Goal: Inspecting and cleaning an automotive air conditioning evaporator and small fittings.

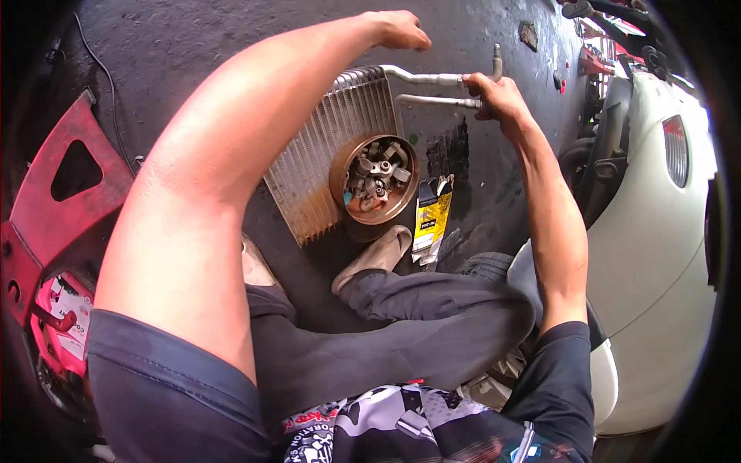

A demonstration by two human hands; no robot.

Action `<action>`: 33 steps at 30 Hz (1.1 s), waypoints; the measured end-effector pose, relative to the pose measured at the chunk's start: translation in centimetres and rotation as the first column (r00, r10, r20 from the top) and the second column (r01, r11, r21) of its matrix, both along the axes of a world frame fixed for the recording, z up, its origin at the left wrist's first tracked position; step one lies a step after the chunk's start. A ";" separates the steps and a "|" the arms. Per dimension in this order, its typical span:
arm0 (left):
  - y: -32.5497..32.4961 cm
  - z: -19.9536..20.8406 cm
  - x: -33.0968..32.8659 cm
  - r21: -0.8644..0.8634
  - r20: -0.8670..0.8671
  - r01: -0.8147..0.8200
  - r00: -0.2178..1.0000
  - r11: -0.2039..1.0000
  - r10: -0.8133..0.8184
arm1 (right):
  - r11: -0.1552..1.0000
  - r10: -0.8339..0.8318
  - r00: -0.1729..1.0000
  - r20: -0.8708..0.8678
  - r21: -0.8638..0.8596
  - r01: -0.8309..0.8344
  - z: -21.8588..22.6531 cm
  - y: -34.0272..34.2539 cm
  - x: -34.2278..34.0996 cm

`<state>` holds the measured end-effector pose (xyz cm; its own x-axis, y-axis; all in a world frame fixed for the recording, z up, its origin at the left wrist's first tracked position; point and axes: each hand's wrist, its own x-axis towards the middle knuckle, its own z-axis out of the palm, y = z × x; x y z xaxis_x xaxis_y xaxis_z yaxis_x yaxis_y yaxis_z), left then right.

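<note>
A finned metal evaporator core (pixel 340 116) lies on the dark floor, browned along its near edge. Two silver pipes (pixel 424 79) run from its far right corner toward my right hand (pixel 498 99). That hand is closed around the pipe ends, and a short metal fitting (pixel 497 60) sticks up beside its fingers. My left hand (pixel 401 31) is beyond the core's far edge, fingers curled in; whatever they may hold is hidden. My left forearm covers part of the core. A round rusty tin (pixel 336 181) full of small metal parts stands against the core's right side.
A torn yellow and black box (pixel 432 220) lies right of the tin, near my shoe (pixel 374 258). On the left stand a red metal frame (pixel 69 174) and a pink container (pixel 65 324). A pale car body panel (pixel 656 270) fills the right side. A black cable (pixel 108 77) crosses the floor.
</note>
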<state>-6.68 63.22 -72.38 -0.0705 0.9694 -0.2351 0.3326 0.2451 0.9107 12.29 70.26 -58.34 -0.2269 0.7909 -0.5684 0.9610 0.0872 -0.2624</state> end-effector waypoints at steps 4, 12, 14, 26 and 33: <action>-1.0 1.6 -1.6 -0.102 0.044 0.195 0.981 0.976 -0.191 | 0.973 -0.196 0.978 0.077 -0.105 0.203 -0.3 0.6 -0.2; -4.5 4.9 -0.1 0.033 -0.010 0.146 0.989 0.989 -0.145 | 0.903 -0.174 0.952 -0.252 -0.427 0.052 1.2 0.3 2.4; -5.8 4.5 -0.3 0.025 -0.077 0.154 0.985 0.988 -0.152 | 0.899 -0.186 0.907 -0.378 -0.438 0.002 1.1 0.8 5.1; -17.8 2.3 1.4 -0.005 -0.421 -0.240 0.881 0.971 0.216 | 0.878 0.156 0.722 -0.675 -0.241 -0.415 -3.7 3.7 6.9; -27.5 4.8 3.1 -0.345 -0.025 -0.635 0.742 0.691 0.670 | 0.841 0.188 0.626 -0.756 -0.205 -0.500 -6.3 2.8 4.8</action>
